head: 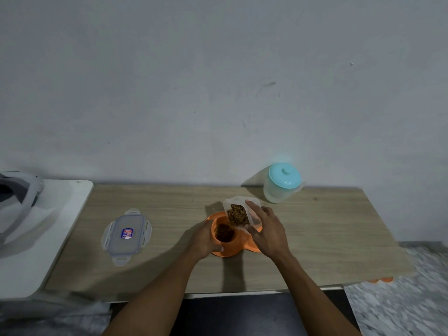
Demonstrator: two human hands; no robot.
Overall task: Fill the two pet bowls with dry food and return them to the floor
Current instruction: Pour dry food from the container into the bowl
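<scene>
Head view looks down on my two bare hands over a wooden worktop (315,238) set against a plain grey wall. My left hand (204,240) is curled round the left side of the orange double bowl (240,247), thumb at its near rim, gripping it as it sits on the worktop. My right hand (269,235) grips a clear plastic container (252,204) from its right side, fingers wrapped across its wall. I hold it tilted, mouth down and toward me, just above the double bowl. Dry food (238,214) is heaped against the container's lower end. More brown kibble (223,232) lies in the left well of the double bowl, directly below the container's mouth. The right well is mostly hidden behind my right hand and the container, so I cannot tell what is in it.

Well to the left, flat on the worktop, lies the container's clip lid (126,235), clear with a blue label. At the back right, near the wall, stands a translucent jug (278,192) with a teal lid, apart from everything else. A white surface (48,226) adjoins the worktop on the left.
</scene>
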